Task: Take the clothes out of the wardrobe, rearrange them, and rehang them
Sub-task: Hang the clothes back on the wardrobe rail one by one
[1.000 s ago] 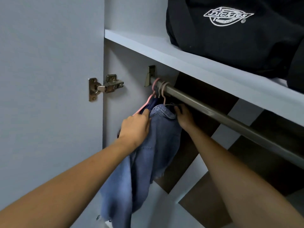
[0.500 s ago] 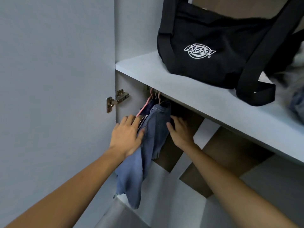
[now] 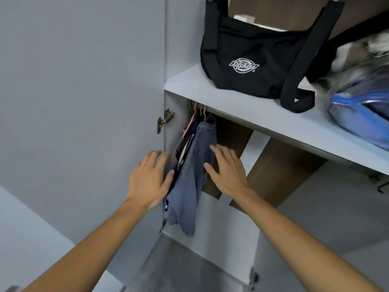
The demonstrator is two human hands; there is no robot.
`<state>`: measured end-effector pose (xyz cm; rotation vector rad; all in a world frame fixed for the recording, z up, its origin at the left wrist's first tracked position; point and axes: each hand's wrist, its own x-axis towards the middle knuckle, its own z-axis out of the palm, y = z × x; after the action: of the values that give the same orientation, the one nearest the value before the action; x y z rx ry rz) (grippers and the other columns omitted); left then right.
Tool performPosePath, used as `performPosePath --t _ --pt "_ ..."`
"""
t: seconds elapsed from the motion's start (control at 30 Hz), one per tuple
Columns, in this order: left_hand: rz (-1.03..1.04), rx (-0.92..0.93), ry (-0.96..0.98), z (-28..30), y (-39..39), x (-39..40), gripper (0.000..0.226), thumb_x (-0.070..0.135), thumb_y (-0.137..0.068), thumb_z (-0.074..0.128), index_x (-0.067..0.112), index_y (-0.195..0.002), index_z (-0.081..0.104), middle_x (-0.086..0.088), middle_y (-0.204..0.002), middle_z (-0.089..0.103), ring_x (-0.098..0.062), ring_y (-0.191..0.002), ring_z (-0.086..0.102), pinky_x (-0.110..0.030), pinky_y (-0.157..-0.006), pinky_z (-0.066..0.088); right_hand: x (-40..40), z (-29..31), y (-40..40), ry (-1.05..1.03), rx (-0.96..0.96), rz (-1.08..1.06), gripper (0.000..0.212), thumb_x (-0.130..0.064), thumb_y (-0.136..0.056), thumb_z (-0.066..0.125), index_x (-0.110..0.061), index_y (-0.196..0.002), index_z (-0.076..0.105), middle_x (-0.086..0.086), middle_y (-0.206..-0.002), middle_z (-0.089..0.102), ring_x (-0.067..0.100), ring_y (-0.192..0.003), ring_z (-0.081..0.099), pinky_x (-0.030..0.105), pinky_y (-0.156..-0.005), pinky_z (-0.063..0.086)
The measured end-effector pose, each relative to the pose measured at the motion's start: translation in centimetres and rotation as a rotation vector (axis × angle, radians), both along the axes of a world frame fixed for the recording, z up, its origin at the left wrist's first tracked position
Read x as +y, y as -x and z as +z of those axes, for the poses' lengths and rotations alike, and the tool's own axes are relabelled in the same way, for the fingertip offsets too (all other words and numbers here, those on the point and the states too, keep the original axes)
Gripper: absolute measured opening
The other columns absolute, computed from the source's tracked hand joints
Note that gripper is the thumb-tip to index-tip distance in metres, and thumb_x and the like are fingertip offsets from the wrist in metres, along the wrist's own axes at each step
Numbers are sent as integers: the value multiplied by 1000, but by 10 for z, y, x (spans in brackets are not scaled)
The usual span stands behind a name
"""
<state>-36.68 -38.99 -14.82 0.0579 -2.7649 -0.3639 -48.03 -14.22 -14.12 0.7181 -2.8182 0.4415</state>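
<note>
Both hands, left (image 3: pixel 148 180) and right (image 3: pixel 227 169), fingers spread, flank hanging denim garment (image 3: pixel 192 175).

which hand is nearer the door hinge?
Left. The left hand is just below the door hinge, at the door edge left of the denim garment; the right hand is across the garment, farther right.

A single head-worn view looks forward and slightly down into the open wardrobe (image 3: pixel 273 218) from close in, level with its shelf (image 3: pixel 242 114), both forearms reaching in from below.
</note>
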Motion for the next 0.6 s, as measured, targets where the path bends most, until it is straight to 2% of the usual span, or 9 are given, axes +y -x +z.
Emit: performPosePath --t 0.13,0.27,0.37,0.6 --pt "109 -5 -19 -7 -50 -19 60 50 -101 39 17 -151 46 -7 -144 51 -30 -130 49 -44 -99 48 -27 2 -27 17 12 128 69 -60 -100 41 -22 -158 39 4 -160 42 27 -145 38 47 -111 44" --pt "230 20 -27 -6 -123 -19 58 50 -102 42 18 -151 45 -7 -145 48 -29 -134 46 -43 -101 47 -64 -3 -71 44 17 302 68 -59 -98 49 -23 -155 43 6 -160 41 28 -146 36 48 -112 40" --pt "350 21 -27 -7 -189 -15 58 50 -104 42 20 -153 42 -7 -149 46 -29 -140 43 -45 -106 47 -88 -9 -121 67 46 454 67 -59 -97 49 -21 -152 47 7 -157 43 31 -144 38 48 -113 37" --pt "667 13 3 -5 -374 18 60 52 -106 38 24 -159 37 -9 -160 41 -31 -151 34 -47 -117 37 -121 -16 -269 95 -12 799 65 -59 -100 45 -27 -157 38 2 -162 37 25 -148 33 47 -119 34"
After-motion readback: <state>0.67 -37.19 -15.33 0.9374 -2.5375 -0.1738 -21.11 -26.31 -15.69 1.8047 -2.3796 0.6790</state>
